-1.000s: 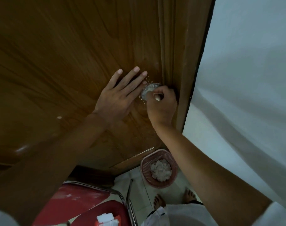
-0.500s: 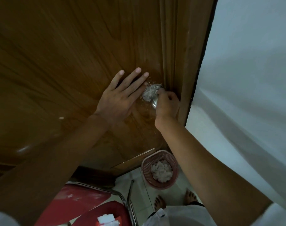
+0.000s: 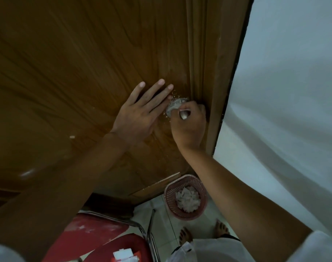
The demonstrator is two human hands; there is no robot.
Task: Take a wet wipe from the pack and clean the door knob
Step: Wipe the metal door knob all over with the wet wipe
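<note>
Wiping stage, well past the pick-up. Left to right:

Red chair (image 3: 97, 241) at 7 o'clock, low in frame, metal frame showing. On its seat sits the wipe pack (image 3: 124, 255), white flap up, partly cut off by the frame edge. No hand near it, so taking a wipe out looks done.

Left hand (image 3: 140, 114) just left of centre, flat and open on the wooden door (image 3: 67, 72), fingers spread toward 1 o'clock, gripping nothing. Fingertips come close to the knob plate; contact unclear. Likely bracing the door.

Door knob (image 3: 184, 114) just right of centre, close to the door's edge. Only a small shiny patch shows between the fingers. Pale plate (image 3: 173, 105) behind it looks wet or soapy, with small droplets speckling the wood around it.

Right hand (image 3: 188, 125) curled over the knob from 5 o'clock, clenched around it. The wipe itself is not clearly visible; it is presumably bunched under the palm, can't confirm.

Pink basket (image 3: 186, 197) on the floor at 5 o'clock, holding a heap of crumpled white wipes. Bare feet just below it. White wall fills the right side.

Judgement: wipe taken, knob cleaning under way. Left to do: finish rubbing around the knob, probably the plate too, then likely drop the used wipe in the basket. How clean the knob is can't be told, mostly covered.
</note>
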